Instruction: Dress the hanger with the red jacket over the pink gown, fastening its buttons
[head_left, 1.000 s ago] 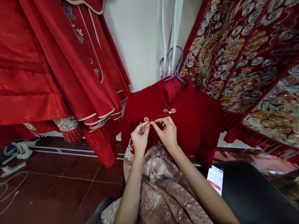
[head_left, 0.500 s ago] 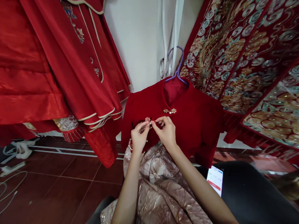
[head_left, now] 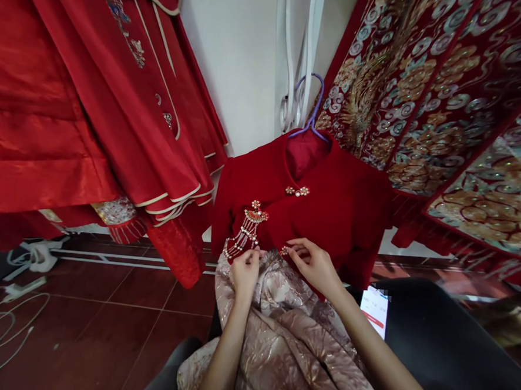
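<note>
Closest to me, a pale pink brocade skirt (head_left: 286,344) spills down over my lap, its folds filling the bottom middle of the view. To its right lies a dark seat surface (head_left: 445,347) with a phone (head_left: 374,311) resting on its near edge, screen lit. To the left the floor is dark red tile (head_left: 102,326), with loose white cables (head_left: 0,326) curling across it near the left edge.

My left hand (head_left: 244,272) is curled at the lower hem of the red jacket (head_left: 338,217), fingers bunched just under the hanging beaded tassel ornament (head_left: 247,232); I cannot tell whether it pinches the tassel ends or the cloth. My right hand (head_left: 316,263) sits just beside it, thumb and forefinger nearly closed on a small clasp (head_left: 284,251) at the jacket's front edge.

The jacket hangs in front of me on a purple hanger (head_left: 310,110), collar fastened by a pearl button (head_left: 296,191). Beyond it stands a white wall (head_left: 237,58) with white rails (head_left: 300,50) running up it.

Room is tight: red satin robes (head_left: 94,102) crowd in from the left, and embroidered gold-and-red panels (head_left: 447,94) lean in from the right, touching the jacket's shoulder. The only open gap is the strip of floor to the lower left.
</note>
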`<control>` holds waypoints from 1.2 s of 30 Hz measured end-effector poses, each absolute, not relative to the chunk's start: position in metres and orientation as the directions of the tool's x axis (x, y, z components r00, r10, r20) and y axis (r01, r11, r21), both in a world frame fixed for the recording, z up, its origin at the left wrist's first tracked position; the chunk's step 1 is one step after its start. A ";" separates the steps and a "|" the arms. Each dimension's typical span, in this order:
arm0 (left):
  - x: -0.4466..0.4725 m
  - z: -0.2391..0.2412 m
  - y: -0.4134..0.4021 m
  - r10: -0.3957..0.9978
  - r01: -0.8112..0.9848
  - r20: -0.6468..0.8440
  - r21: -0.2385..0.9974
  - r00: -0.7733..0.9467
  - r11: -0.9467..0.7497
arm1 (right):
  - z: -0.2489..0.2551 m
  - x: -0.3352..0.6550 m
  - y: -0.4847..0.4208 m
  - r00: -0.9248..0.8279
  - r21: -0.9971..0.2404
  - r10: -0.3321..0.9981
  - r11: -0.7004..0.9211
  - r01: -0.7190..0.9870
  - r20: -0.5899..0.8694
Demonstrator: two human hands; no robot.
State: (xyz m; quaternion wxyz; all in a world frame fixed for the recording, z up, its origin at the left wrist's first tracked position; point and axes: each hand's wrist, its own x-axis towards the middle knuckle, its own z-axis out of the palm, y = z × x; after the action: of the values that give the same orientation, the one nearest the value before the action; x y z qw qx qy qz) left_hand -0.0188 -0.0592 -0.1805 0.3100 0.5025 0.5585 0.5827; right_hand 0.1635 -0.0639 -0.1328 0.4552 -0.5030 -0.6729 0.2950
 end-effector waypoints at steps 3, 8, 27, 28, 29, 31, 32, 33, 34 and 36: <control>-0.019 -0.189 -0.060 0.890 0.250 0.253 0.954 -0.380 -0.165 | -0.144 0.159 -0.063 -0.093 -0.885 0.954 0.301 0.355 0.286; -0.019 -0.183 -0.058 0.838 0.160 0.327 0.945 -0.437 -0.285 | -0.158 0.142 -0.062 -0.061 -0.919 0.951 0.309 0.245 0.304; -0.018 -0.174 -0.047 0.857 0.051 0.293 0.952 -0.424 -0.301 | -0.145 0.115 -0.047 -0.053 -0.884 0.912 0.406 0.232 0.406; -0.019 -0.174 -0.046 0.861 0.052 0.294 0.953 -0.416 -0.300 | -0.145 0.112 -0.043 -0.043 -0.875 0.908 0.414 0.250 0.417; -0.019 -0.173 -0.045 0.866 0.052 0.293 0.953 -0.404 -0.298 | -0.146 0.110 -0.040 -0.034 -0.867 0.905 0.417 0.273 0.424; -0.019 -0.173 -0.044 0.876 0.053 0.295 0.953 -0.383 -0.297 | -0.147 0.108 -0.036 -0.020 -0.850 0.901 0.417 0.323 0.434; -0.019 -0.173 -0.043 0.877 0.056 0.297 0.953 -0.376 -0.299 | -0.148 0.107 -0.035 -0.018 -0.839 0.898 0.418 0.349 0.440; -0.019 -0.173 -0.043 0.877 0.060 0.301 0.952 -0.374 -0.301 | -0.149 0.107 -0.035 -0.016 -0.826 0.894 0.420 0.376 0.447; -0.019 -0.174 -0.043 0.876 0.062 0.306 0.950 -0.373 -0.306 | -0.149 0.107 -0.035 -0.014 -0.812 0.890 0.421 0.404 0.455; -0.019 -0.174 -0.043 0.873 0.056 0.313 0.947 -0.374 -0.316 | -0.149 0.107 -0.037 -0.013 -0.787 0.886 0.419 0.453 0.464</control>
State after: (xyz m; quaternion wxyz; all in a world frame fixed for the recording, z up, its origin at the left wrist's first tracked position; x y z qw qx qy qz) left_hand -0.0189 -0.0434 -0.1744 0.3080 0.4670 0.4972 0.6632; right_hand 0.1072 -0.0373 -0.1493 0.4999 -0.4935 -0.6780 0.2165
